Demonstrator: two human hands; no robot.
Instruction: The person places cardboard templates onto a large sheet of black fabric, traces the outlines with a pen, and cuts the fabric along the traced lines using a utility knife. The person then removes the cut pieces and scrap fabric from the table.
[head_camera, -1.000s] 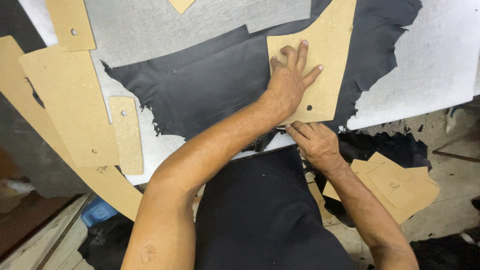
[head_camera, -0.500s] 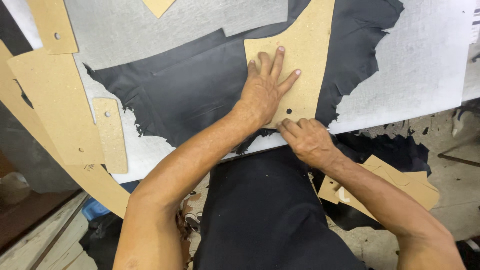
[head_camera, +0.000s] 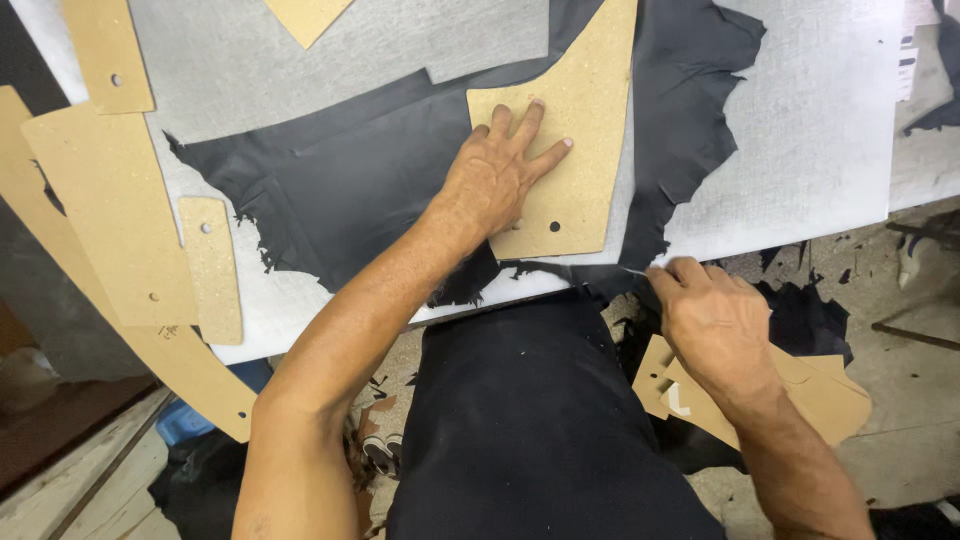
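My left hand lies flat, fingers spread, on a tan board template with a small hole near its lower edge. The template rests on a sheet of black leather spread over the grey table. My right hand is closed around a thin blade, whose metal tip shows at the table's front edge, just right of the template's lower corner and at the leather's ragged border. Most of the blade is hidden in my fist.
Several more tan templates lie at the table's left end, one narrow strip beside the leather. Another template corner shows at the top. Board pieces and black leather scraps lie on the floor at right.
My right hand has slid right, away from the template's lower edge, and now sits past its corner. My left hand stays pressed on the template.
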